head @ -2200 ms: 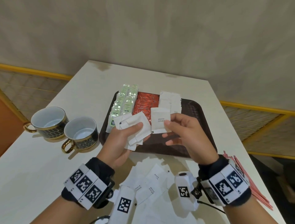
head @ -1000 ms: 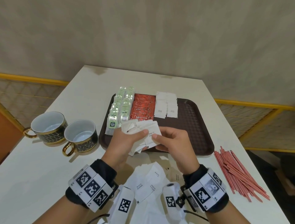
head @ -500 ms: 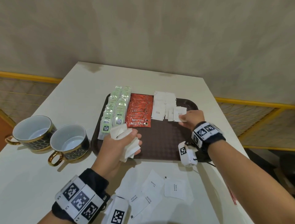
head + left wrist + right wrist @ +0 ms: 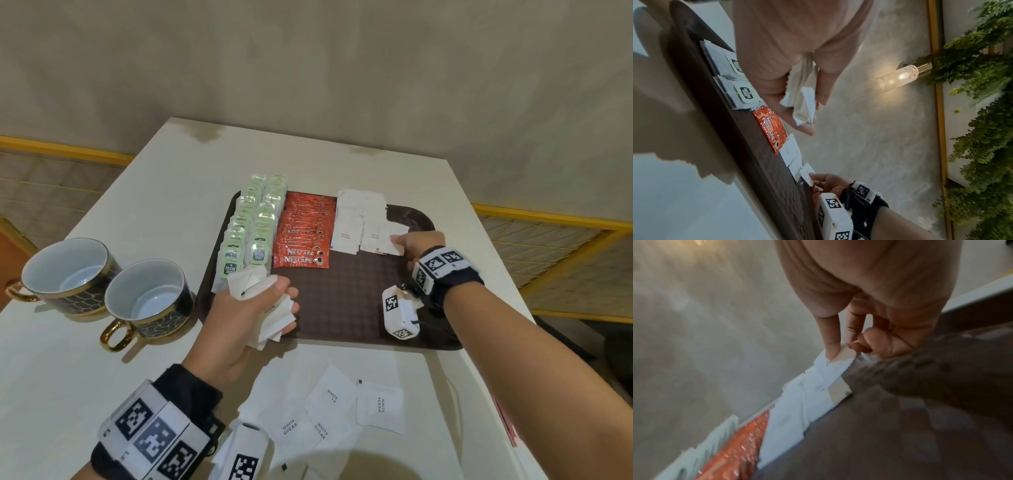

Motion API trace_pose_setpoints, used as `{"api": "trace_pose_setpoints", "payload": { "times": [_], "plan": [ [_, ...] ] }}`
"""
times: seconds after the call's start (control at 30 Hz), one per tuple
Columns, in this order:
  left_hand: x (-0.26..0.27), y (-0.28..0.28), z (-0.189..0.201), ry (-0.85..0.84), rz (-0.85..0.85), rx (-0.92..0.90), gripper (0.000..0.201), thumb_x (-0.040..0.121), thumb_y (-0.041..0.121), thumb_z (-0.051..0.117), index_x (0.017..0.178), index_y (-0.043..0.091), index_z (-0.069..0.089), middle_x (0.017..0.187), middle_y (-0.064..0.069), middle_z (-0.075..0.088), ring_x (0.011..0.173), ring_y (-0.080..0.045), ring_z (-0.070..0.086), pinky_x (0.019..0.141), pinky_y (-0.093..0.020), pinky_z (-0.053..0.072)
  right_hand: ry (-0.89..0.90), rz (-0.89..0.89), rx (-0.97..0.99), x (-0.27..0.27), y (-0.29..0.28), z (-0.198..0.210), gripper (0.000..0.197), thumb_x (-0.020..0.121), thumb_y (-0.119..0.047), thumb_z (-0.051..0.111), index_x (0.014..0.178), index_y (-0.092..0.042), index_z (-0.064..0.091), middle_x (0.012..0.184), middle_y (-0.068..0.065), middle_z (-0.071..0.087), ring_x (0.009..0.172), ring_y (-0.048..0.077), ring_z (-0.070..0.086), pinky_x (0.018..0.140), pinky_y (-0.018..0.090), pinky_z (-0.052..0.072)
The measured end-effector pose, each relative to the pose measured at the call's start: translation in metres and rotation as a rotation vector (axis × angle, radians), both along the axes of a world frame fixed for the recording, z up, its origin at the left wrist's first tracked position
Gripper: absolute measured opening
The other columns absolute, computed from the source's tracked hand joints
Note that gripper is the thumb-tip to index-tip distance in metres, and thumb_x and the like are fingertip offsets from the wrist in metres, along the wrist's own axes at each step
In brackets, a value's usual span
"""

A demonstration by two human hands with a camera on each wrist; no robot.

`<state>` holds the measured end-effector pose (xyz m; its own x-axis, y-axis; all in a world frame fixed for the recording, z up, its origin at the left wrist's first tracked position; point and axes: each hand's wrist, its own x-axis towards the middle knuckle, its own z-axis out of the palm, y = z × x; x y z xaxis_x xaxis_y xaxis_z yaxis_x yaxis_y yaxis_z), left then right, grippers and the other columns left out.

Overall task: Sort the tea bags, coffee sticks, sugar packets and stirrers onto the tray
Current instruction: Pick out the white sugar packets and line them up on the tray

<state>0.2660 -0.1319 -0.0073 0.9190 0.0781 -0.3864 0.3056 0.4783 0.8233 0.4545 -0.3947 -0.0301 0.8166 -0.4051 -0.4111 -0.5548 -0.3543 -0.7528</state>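
A dark brown tray [image 4: 346, 308] holds two rows of green tea bags [image 4: 251, 226], a row of red coffee sticks [image 4: 303, 240] and rows of white sugar packets [image 4: 356, 219]. My right hand [image 4: 416, 245] pinches one sugar packet [image 4: 394, 238] at the right end of the sugar rows, low over the tray; the right wrist view shows thumb and forefinger on that packet [image 4: 835, 361]. My left hand [image 4: 253, 308] grips a bunch of sugar packets [image 4: 270, 305] above the tray's near left corner, also seen in the left wrist view [image 4: 804, 104]. More sugar packets [image 4: 329, 407] lie loose on the table near me.
Two dark cups with gold handles [image 4: 147, 305] [image 4: 66, 274] stand left of the tray on the white table [image 4: 154, 192]. Red stirrers [image 4: 507, 421] peek out under my right forearm at the table's right edge. A yellow-framed railing runs behind both sides.
My right hand took one sugar packet from the left hand's bunch, reached out to the right end of the sugar rows and has lowered it there. The left hand stayed put.
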Motion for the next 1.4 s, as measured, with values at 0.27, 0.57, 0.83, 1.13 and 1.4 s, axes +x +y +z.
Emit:
{"api": "trace_pose_setpoints", "payload": {
  "times": [0.27, 0.57, 0.83, 1.13, 1.4],
  "plan": [
    [0.002, 0.000, 0.004, -0.002, -0.004, -0.027, 0.036, 0.079, 0.018, 0.070, 0.110, 0.002, 0.065, 0.095, -0.016, 0.073, 0.081, -0.027, 0.068, 0.065, -0.037, 0.059, 0.092, 0.436, -0.160, -0.014, 0.045, 0.034, 0.014, 0.084, -0.016, 0.074, 0.081, -0.005, 0.065, 0.078, 0.005, 0.061, 0.063, 0.014, 0.047, 0.051, 0.024, 0.036],
    [-0.007, 0.011, 0.005, -0.002, 0.013, -0.032, 0.040, 0.072, 0.019, 0.072, 0.108, 0.002, 0.065, 0.096, -0.019, 0.071, 0.081, -0.028, 0.067, 0.062, -0.036, 0.058, 0.134, 0.493, -0.560, 0.009, 0.072, 0.021, 0.050, 0.075, -0.026, 0.083, 0.112, -0.001, 0.062, 0.113, 0.012, 0.067, 0.104, 0.026, 0.065, 0.078, 0.029, 0.052],
    [-0.005, 0.017, 0.008, 0.018, 0.024, -0.004, 0.046, 0.067, 0.026, 0.074, 0.108, 0.006, 0.066, 0.104, -0.019, 0.073, 0.089, -0.030, 0.068, 0.079, -0.045, 0.056, 0.148, 0.471, -0.516, 0.015, 0.067, 0.017, 0.039, 0.072, -0.017, 0.082, 0.103, -0.002, 0.065, 0.098, 0.011, 0.073, 0.090, 0.022, 0.070, 0.060, 0.024, 0.048],
    [-0.004, 0.017, 0.011, 0.082, 0.014, -0.150, 0.027, 0.090, 0.017, 0.062, 0.114, 0.003, 0.063, 0.112, -0.023, 0.069, 0.087, -0.029, 0.068, 0.069, -0.037, 0.060, -0.134, 0.774, -0.744, 0.002, 0.087, 0.025, 0.036, 0.075, -0.018, 0.081, 0.102, -0.006, 0.058, 0.106, 0.012, 0.063, 0.097, 0.029, 0.061, 0.075, 0.032, 0.048],
    [0.003, 0.027, 0.025, 0.128, -0.115, -0.475, 0.051, 0.082, 0.007, 0.049, 0.132, -0.002, 0.050, 0.120, -0.026, 0.065, 0.098, -0.035, 0.069, 0.078, -0.046, 0.058, -0.111, 1.004, -0.864, -0.006, 0.091, 0.020, 0.026, 0.086, 0.001, 0.061, 0.112, -0.006, 0.059, 0.116, 0.015, 0.062, 0.107, 0.031, 0.058, 0.083, 0.033, 0.047]
  ]
}}
